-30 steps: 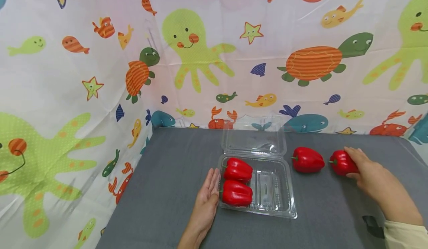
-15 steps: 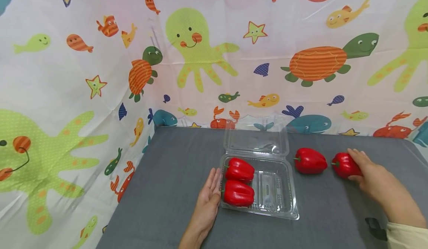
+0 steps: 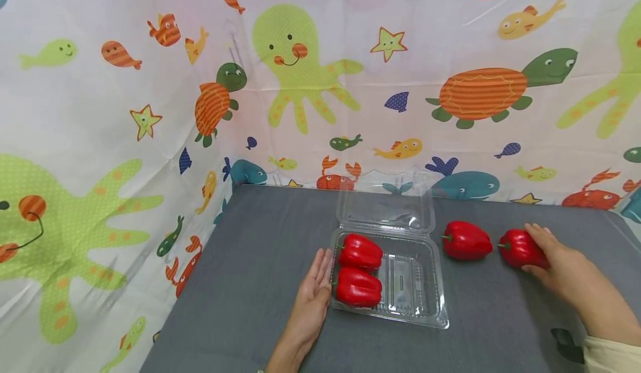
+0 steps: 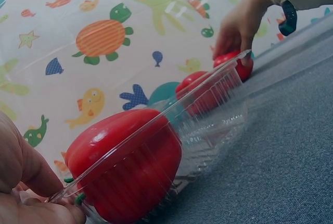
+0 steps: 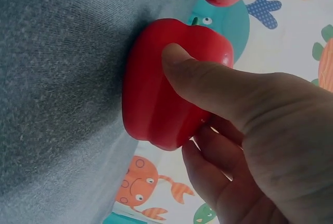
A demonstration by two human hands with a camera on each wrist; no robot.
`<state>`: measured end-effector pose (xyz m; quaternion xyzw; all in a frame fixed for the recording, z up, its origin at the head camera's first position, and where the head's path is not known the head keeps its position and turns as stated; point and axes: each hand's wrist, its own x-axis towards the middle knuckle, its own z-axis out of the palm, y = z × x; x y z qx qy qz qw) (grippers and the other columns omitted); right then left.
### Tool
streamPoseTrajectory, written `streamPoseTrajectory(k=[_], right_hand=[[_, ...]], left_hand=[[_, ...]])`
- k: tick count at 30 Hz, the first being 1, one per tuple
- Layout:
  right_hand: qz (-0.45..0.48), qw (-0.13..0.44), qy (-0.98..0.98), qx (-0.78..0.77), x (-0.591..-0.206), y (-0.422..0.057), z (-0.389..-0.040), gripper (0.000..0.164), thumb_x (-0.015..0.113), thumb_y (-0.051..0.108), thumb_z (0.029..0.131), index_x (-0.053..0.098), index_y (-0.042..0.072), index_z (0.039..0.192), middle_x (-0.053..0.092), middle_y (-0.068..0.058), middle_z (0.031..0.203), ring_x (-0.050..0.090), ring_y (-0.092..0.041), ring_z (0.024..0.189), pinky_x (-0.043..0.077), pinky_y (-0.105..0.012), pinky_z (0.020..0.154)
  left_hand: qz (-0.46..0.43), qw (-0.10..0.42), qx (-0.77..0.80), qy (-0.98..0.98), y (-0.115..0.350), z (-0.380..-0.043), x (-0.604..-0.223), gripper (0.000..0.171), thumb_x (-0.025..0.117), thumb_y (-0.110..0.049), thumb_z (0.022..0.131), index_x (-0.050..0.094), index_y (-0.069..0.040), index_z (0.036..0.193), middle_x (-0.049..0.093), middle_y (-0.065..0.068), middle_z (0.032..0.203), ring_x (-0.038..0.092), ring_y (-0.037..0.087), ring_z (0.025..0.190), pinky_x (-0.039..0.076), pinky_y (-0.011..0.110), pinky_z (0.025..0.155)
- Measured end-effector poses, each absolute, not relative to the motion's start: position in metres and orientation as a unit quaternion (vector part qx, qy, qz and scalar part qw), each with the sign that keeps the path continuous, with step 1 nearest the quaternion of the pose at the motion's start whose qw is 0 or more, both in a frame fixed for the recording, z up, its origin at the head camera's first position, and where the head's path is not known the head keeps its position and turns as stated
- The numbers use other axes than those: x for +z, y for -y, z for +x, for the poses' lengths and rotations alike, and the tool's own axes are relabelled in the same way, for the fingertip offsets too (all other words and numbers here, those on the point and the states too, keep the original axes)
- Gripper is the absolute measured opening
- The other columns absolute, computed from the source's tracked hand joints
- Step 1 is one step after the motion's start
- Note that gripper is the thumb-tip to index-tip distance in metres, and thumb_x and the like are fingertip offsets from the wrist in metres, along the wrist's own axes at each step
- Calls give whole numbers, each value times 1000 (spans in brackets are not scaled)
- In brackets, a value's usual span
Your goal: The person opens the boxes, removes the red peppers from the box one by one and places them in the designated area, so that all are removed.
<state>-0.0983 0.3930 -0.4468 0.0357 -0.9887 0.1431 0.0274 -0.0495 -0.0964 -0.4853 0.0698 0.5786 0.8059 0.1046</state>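
Observation:
An open clear plastic clamshell container (image 3: 438, 284) lies on the grey cloth, with two red bell peppers (image 3: 358, 287) side by side in its left half. My left hand (image 3: 310, 298) is at its left edge, fingers stretched along the side. In the left wrist view, the rim passes between thumb and fingers. To the right of the container rests another red bell pepper (image 3: 467, 241). Farther right, my right hand (image 3: 566, 267) grips a red bell pepper (image 5: 145, 88) low at the cloth, thumb on one side and fingers round the other.
The clear lid (image 3: 385, 211) is tipped back behind the container, near the back curtain (image 3: 300, 100) printed with sea animals. A dark wrist-worn device (image 4: 287, 18) hangs at my right sleeve (image 3: 611, 356). Grey cloth (image 3: 250, 261) stretches left of the container.
The head view has shifted slightly. Both hands keep their places, the left at the container's edge and the right on the bell pepper; the other bell peppers have not moved.

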Motion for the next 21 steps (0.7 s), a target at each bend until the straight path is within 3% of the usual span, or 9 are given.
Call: streamPoseTrajectory(k=[10, 17, 21], right_hand=[[27, 9, 991, 133, -437, -388, -97, 104, 90, 7, 79, 26, -7, 160, 34, -45, 151, 41, -70, 128, 37, -84, 96], [65, -10, 990, 123, -413, -362, -87, 97, 89, 24, 84, 33, -2, 159, 43, -44, 147, 54, -68, 114, 49, -80, 87], [94, -7, 987, 132, -398, -338, -78, 93, 86, 33, 87, 36, 3, 161, 48, -40, 148, 59, -63, 115, 51, -78, 87]], left_hand=[[67, 103, 805, -580, 97, -49, -485, 75, 29, 14, 103, -1, -6, 170, 12, 5, 178, 10, 21, 163, 19, 22, 123], [71, 100, 806, -580, 97, -50, -485, 76, 29, 14, 103, -1, -5, 170, 11, 7, 178, 9, 23, 163, 18, 22, 124], [72, 102, 807, -578, 96, -50, -485, 76, 29, 14, 103, 0, -7, 170, 11, 7, 178, 9, 22, 163, 17, 23, 124]])
